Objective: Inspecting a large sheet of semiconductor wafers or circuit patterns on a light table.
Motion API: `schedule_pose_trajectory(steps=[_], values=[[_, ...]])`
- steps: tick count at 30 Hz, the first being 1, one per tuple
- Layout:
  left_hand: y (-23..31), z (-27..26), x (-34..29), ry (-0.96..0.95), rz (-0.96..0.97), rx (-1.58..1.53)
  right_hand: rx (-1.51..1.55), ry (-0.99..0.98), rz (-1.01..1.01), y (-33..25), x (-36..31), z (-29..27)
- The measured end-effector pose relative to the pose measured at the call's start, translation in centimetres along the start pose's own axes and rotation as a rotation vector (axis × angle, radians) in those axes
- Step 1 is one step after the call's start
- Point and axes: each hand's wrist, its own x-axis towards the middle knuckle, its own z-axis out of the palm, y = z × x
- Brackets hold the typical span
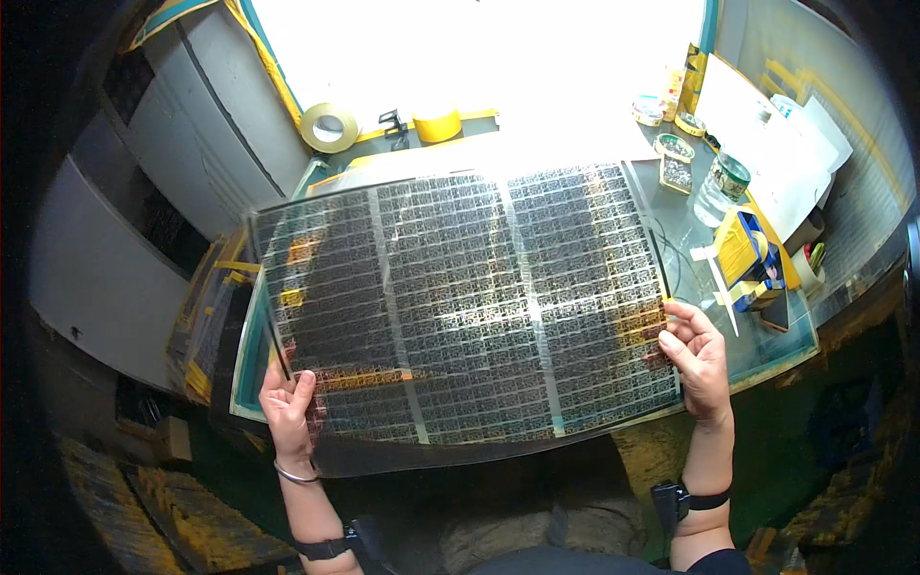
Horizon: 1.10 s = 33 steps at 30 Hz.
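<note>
Between my hands is a large, shiny transparent film sheet (460,316), printed with a dense dark grid of small repeated patterns and divided by pale vertical strips. My left hand (287,407) grips its lower left edge, thumb on top and fingers behind. At the right edge my right hand (695,359) pinches it the same way, its fingertips partly hidden by the sheet. The sheet is tilted over the glass-topped table and reflects bright light. Its lower edge hangs near my lap.
A bright light panel (479,67) stands at the back. Along the table's far side are a tan tape roll (330,128) and a yellow tape roll (437,123). On the right stand a clear jar (717,192) and a blue tape dispenser (767,287). A grey cabinet (201,125) is at left.
</note>
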Motion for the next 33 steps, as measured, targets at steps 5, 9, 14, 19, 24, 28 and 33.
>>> schedule_pose_trajectory(steps=[5, 9, 14, 19, 24, 28, 33], values=[[-0.5, -3.4, 0.4, 0.156, 0.094, 0.491, -0.053, -0.019, -0.003, 0.4, 0.1, 0.1], [3.0, 1.3, -2.4, 0.018, 0.117, 0.617, -0.087, -0.002, 0.014, 0.7, 0.2, -0.1], [4.5, 5.9, -4.9, -0.506, 0.483, 0.95, -0.345, -0.081, 0.029, -0.2, -1.8, 0.5], [3.6, 7.3, -5.1, -0.657, 0.503, 0.998, -0.767, 0.281, -0.165, -2.4, -1.3, -3.9], [3.5, 8.0, -7.3, -0.739, 0.554, 1.055, -1.458, 0.26, -0.49, -1.6, 0.6, -5.8], [4.0, 8.1, -9.0, -0.735, 0.608, 1.069, -1.504, 0.28, -0.387, -0.5, 1.8, -5.6], [3.5, 8.1, -9.3, -0.675, 0.682, 1.033, -1.576, 0.355, -0.511, 0.3, 1.8, -6.2]])
